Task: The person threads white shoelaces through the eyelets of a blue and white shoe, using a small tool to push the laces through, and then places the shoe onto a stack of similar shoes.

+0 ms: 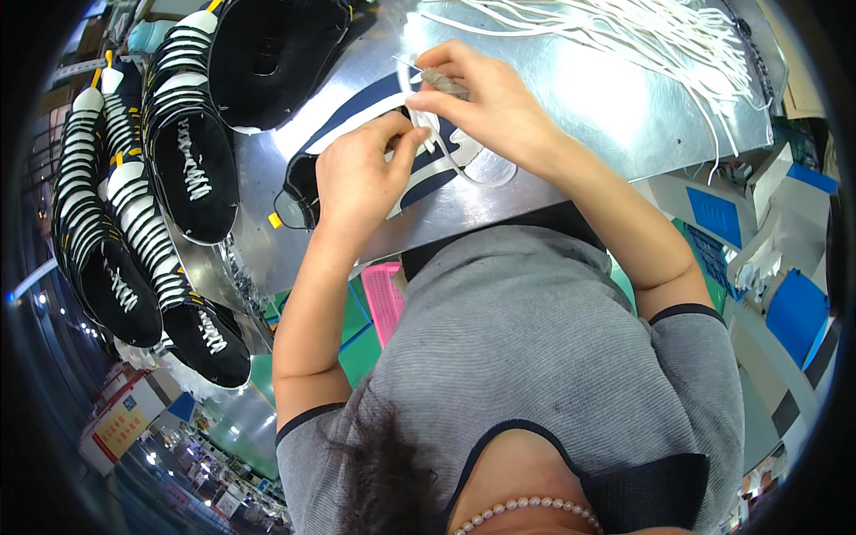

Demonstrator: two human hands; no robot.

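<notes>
A navy and white shoe upper (349, 114) lies on the metal table under my hands. My left hand (361, 169) is closed on the upper, its thumb and forefinger pressed together beside the white shoelace (463, 173). Above the upper, my right hand (495, 102) grips an awl-like tool by its wrapped, grey-brown handle (444, 84); a thin metal shaft points out to the left. The lace loops below my right fingers and also runs up past them toward the far side. Whether the right fingertips also pinch the lace, I cannot tell.
Loose white shoelaces (624, 40) are piled at the table's far right, some hanging over its edge. Long nested stacks of black and white shoe uppers (192, 169) line the left side. A pink basket (383, 301) sits below the table (571, 192).
</notes>
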